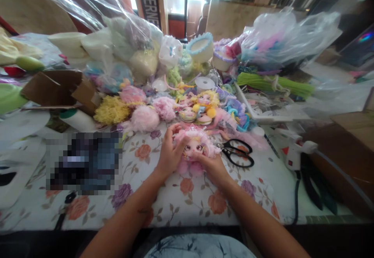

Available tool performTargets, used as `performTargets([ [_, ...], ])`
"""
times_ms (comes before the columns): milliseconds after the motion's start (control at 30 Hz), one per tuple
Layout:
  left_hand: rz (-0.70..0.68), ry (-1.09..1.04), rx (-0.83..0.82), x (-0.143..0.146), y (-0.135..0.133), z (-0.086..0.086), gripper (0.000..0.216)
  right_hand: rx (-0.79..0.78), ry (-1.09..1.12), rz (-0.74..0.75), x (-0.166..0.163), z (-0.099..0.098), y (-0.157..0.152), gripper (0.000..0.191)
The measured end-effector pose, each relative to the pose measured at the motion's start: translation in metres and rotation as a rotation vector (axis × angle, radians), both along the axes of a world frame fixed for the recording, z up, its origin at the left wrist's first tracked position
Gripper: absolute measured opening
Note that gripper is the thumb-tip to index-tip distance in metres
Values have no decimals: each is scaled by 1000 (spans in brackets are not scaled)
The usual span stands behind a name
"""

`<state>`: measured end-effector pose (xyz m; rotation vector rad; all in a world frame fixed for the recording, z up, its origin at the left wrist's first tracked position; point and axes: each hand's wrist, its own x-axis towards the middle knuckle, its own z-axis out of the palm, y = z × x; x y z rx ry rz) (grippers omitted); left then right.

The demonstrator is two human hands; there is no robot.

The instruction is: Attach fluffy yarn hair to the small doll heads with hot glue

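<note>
Head view: I see the pink doll (193, 149) at twelve o'clock on the desk (201, 193). My grip pinches it, left hand (171, 151) at nine, right hand (212, 166) at three. Likely light, soft, easily crushed; I'd hold the firmer-looking head, sparing the fluff.

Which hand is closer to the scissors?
Right. The right hand is just left of the black-handled scissors; the left hand is farther left, across the doll.
</note>
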<state>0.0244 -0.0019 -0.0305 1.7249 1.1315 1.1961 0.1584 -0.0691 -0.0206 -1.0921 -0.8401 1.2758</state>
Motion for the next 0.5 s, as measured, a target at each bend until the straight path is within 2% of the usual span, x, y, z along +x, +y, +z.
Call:
performTargets([
  [133,12,-40,1,-1,0,0,42,3,-66,-6,1,1,0,37],
  [200,3,47,121,-5,2,6,53,-16,-112,-12,1,0,-1,34],
  [333,-73,356,466,-11,14,27,90,13,-191,33,3,-2,-2,28],
  [400,-117,443,582,-10,23,35,95,49,-230,50,5,-2,-1,32],
  [500,-158,476,699,-6,37,41,90,56,-280,29,6,-3,0,37],
])
